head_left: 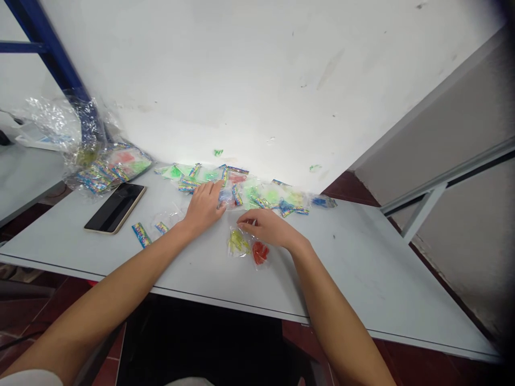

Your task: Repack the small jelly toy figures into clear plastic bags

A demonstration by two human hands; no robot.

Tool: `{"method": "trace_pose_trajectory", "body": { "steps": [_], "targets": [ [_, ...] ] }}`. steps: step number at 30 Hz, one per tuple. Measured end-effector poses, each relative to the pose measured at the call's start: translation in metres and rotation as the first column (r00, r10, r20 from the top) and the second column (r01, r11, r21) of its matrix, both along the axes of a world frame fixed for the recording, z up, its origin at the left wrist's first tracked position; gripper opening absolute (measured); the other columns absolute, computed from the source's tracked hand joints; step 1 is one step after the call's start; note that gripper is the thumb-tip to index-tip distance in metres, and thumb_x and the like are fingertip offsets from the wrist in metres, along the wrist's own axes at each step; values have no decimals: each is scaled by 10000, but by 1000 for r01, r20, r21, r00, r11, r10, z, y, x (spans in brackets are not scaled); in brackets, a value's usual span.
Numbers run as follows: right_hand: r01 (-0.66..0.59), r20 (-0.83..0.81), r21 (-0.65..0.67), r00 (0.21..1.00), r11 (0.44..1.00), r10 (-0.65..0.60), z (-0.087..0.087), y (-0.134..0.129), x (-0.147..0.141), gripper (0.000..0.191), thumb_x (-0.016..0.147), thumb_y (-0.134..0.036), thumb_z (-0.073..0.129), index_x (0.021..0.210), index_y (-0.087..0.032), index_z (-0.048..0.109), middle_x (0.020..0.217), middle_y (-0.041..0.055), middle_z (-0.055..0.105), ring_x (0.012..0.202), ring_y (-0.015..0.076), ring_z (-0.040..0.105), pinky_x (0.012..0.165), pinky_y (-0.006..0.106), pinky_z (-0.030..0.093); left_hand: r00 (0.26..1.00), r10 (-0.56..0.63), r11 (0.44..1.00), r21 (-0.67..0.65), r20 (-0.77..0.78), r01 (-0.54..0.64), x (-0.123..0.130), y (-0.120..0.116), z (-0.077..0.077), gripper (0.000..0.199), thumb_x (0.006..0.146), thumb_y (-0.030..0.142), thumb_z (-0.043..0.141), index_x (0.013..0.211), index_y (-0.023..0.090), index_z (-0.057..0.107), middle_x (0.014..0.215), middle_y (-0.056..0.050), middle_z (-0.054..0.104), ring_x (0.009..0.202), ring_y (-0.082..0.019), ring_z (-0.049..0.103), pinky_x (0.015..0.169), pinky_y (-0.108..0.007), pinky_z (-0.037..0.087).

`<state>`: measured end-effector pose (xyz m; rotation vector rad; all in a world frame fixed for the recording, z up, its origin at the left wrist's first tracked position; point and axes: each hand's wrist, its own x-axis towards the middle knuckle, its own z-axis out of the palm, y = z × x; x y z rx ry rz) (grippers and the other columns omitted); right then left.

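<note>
My left hand [205,208] reaches onto the row of small clear packets [273,196] along the wall, its fingers spread and resting by a packet with blue contents. To its right, my right hand [263,225] hovers with curled fingers just above a packet with yellow contents [238,243]; whether its fingertips grip anything is too small to tell. Beside that packet, partly under the right hand's wrist side, lies one with red contents [260,252]. Two loose colourful labels, one [141,235] nearer the front, lie left of my left hand by some clear film.
A phone [115,208] lies at the left of the grey table [354,268]. Behind it are a pile of labelled packets [107,174] and a crinkled clear bag [60,126]. A white wall [241,80] rises at the back; a blue post [60,59] stands at the left.
</note>
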<state>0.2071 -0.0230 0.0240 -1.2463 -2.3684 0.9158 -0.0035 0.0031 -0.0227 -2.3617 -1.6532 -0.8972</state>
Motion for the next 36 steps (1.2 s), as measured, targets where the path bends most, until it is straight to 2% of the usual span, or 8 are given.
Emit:
{"method": "trace_pose_trajectory", "body": {
  "steps": [5, 9, 12, 16, 26, 31, 36],
  "targets": [
    [20, 195, 18, 981, 1000, -23, 4, -4, -12, 181, 839, -340, 620, 780, -185, 692, 743, 49, 643, 693, 177, 597, 643, 290, 422, 1000, 6, 1000, -25, -20, -6, 0, -1, 0, 541, 815, 166, 505, 1352, 128, 449, 1080, -131, 589, 1050, -291, 524, 937, -415, 397],
    [5, 204, -44, 979, 999, 4, 0, -4, -14, 155, 821, -333, 628, 823, -193, 694, 855, 60, 662, 747, 182, 614, 667, 289, 440, 1000, 9, 999, -31, -26, -10, 0, 0, -1, 562, 804, 151, 499, 1363, 132, 440, 1082, -126, 591, 1044, -290, 523, 929, -412, 398],
    [-22, 164, -90, 986, 996, 36, -6, -2, -16, 106, 791, -279, 642, 827, -195, 697, 895, 61, 664, 760, 180, 620, 673, 289, 454, 1000, 12, 999, -33, -24, -13, 0, 1, -2, 564, 805, 156, 502, 1364, 119, 439, 1095, -132, 588, 1054, -293, 517, 933, -415, 394],
    [-42, 128, -112, 990, 993, 56, -11, -2, -18, 83, 797, -234, 611, 784, -196, 684, 843, 49, 659, 749, 174, 616, 665, 285, 455, 1000, 3, 999, -34, -9, -4, 0, 2, -4, 560, 811, 159, 501, 1366, 122, 440, 1107, -132, 588, 1067, -288, 516, 947, -409, 387],
    [-70, -36, -59, 997, 996, 68, -24, -4, -23, 136, 809, -161, 547, 844, -219, 665, 814, 3, 662, 701, 145, 596, 639, 271, 452, 1000, 18, 999, -30, -24, -19, 1, 1, -4, 556, 805, 158, 508, 1358, 163, 448, 1078, -112, 607, 1052, -281, 538, 934, -401, 401],
    [2, -205, -62, 979, 998, -15, -27, -4, -26, 141, 819, -210, 571, 900, -234, 684, 944, 17, 677, 793, 152, 608, 709, 292, 469, 999, 30, 999, -30, -12, -31, 1, 2, -4, 561, 800, 157, 516, 1356, 140, 451, 1105, -126, 607, 1057, -291, 534, 940, -415, 400],
    [65, -367, -255, 916, 965, -159, -26, 1, -24, 155, 793, -257, 626, 926, -226, 698, 961, 21, 687, 825, 153, 609, 740, 295, 476, 998, 61, 998, -1, 0, -61, -1, 4, -5, 535, 797, 159, 522, 1329, 133, 474, 1067, -122, 612, 1041, -293, 539, 925, -412, 407]
  ]
}}
